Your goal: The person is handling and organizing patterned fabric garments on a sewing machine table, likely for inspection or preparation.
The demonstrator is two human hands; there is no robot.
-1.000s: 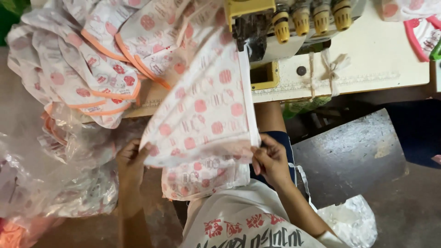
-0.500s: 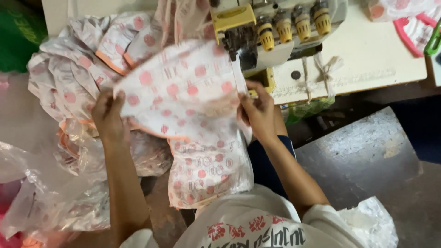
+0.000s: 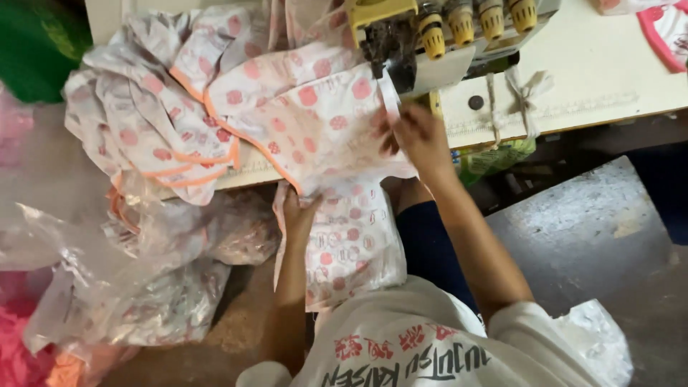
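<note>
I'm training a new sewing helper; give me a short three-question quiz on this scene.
1. True or false: the right hand holds the dotted cloth beside the sewing machine.
2. Where is the left hand? A) under the cloth at the table edge B) on the plastic bag
3. What colour is the cloth's trim?

Key: 1 true; 2 A; 3 orange.
</note>
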